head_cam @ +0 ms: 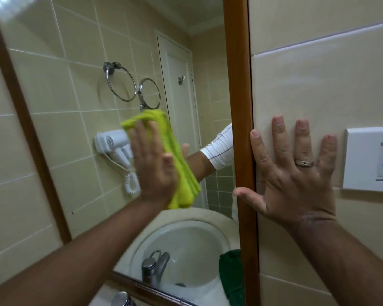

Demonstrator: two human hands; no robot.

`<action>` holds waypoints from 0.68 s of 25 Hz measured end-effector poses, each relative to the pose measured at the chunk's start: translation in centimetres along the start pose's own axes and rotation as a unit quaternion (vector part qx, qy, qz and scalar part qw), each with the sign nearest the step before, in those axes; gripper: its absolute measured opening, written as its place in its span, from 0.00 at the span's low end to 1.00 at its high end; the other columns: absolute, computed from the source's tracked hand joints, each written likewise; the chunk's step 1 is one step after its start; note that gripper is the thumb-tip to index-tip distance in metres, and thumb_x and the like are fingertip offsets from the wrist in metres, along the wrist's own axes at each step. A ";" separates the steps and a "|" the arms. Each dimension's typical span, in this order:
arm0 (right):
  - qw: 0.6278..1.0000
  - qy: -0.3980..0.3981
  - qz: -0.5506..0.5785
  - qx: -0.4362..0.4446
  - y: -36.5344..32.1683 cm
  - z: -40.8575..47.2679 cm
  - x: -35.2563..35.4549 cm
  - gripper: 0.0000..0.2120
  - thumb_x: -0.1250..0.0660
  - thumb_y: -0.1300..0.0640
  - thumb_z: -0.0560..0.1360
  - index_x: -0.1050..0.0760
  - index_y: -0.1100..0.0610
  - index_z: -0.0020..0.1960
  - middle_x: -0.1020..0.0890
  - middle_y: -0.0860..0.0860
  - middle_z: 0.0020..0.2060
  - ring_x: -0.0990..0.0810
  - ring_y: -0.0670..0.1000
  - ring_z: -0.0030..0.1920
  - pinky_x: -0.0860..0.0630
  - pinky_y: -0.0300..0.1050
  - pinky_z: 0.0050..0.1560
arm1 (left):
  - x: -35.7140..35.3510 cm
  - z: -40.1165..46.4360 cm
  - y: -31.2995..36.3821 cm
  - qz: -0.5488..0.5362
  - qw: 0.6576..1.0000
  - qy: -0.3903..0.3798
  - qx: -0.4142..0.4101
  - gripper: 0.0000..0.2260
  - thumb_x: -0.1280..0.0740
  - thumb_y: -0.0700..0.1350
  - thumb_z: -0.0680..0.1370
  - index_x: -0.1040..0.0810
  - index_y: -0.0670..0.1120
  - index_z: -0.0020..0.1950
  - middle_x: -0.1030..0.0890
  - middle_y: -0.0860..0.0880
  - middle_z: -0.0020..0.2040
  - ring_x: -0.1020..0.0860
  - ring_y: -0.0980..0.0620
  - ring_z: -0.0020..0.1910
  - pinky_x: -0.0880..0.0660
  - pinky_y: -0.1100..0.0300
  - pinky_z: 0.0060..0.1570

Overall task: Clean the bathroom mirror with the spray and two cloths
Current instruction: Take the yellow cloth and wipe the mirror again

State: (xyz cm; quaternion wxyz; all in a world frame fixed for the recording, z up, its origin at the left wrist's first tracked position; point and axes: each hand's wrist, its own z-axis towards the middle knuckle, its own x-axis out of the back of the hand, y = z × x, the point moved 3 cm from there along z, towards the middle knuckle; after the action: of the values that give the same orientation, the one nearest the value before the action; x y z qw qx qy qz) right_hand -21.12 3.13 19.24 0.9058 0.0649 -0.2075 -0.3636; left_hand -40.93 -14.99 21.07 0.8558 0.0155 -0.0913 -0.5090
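Observation:
The bathroom mirror (75, 107) in a brown wooden frame (241, 107) fills the left and middle of the head view. My left hand (153, 164) presses a folded yellow-green cloth (181, 177) flat against the glass near its right side. My right hand (296, 173), a ring on one finger, lies flat with fingers spread on the beige wall tile, thumb over the frame's right edge. A dark green cloth (231, 274) shows only as a reflection at the mirror's lower right. No spray bottle is in sight.
A white switch plate (372, 160) sits on the wall right of my right hand. The real tap top (122, 299) pokes up below the mirror's bottom edge. The glass reflects a sink, tap, towel ring, hair dryer and door.

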 end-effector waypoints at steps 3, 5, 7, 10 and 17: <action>1.000 -0.012 0.007 0.008 0.5 -0.6 -0.3 0.47 0.61 0.23 0.74 0.48 0.52 0.82 0.46 0.61 0.80 0.48 0.66 0.78 0.49 0.72 0.72 | -2.6 -4.5 7.5 0.032 0.979 -0.079 -0.184 0.28 0.55 0.59 0.83 0.48 0.47 0.80 0.49 0.43 0.81 0.50 0.36 0.80 0.48 0.37 0.77; 1.000 -0.012 -0.002 0.023 0.3 -1.1 -0.4 0.45 0.61 0.25 0.75 0.47 0.53 0.82 0.45 0.61 0.79 0.46 0.66 0.77 0.48 0.71 0.72 | -2.4 -7.0 5.7 0.027 0.959 -0.101 -0.262 0.28 0.52 0.59 0.82 0.47 0.50 0.81 0.52 0.45 0.82 0.50 0.40 0.80 0.47 0.38 0.77; 1.000 -0.010 -0.004 0.022 0.7 -1.0 0.0 0.44 0.61 0.25 0.76 0.47 0.53 0.82 0.45 0.60 0.79 0.45 0.66 0.77 0.49 0.70 0.72 | -1.3 -8.4 -0.4 0.056 0.949 -0.089 -0.298 0.29 0.51 0.58 0.82 0.48 0.50 0.81 0.52 0.44 0.83 0.50 0.40 0.81 0.46 0.38 0.77; 1.000 -0.021 -0.013 0.014 0.7 -0.5 -0.1 0.45 0.61 0.25 0.76 0.49 0.53 0.82 0.45 0.61 0.80 0.46 0.67 0.78 0.50 0.71 0.72 | 2.6 -9.4 -15.1 0.148 0.974 -0.106 -0.138 0.29 0.52 0.56 0.83 0.52 0.45 0.82 0.52 0.39 0.82 0.52 0.38 0.81 0.42 0.30 0.73; 0.999 -0.050 0.003 0.016 0.2 -0.4 0.3 0.48 0.63 0.23 0.73 0.51 0.54 0.82 0.51 0.60 0.80 0.48 0.68 0.78 0.49 0.72 0.72 | 0.5 -8.5 -4.3 0.026 0.999 -0.025 0.007 0.29 0.56 0.55 0.84 0.45 0.38 0.79 0.48 0.41 0.81 0.46 0.36 0.80 0.46 0.33 0.76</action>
State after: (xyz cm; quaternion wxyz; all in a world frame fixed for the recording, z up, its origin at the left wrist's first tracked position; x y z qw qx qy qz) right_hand -20.64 3.03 19.04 0.8943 0.0599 -0.2587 -0.3601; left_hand -42.94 -18.09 12.26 0.8659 0.0061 -0.1161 -0.4865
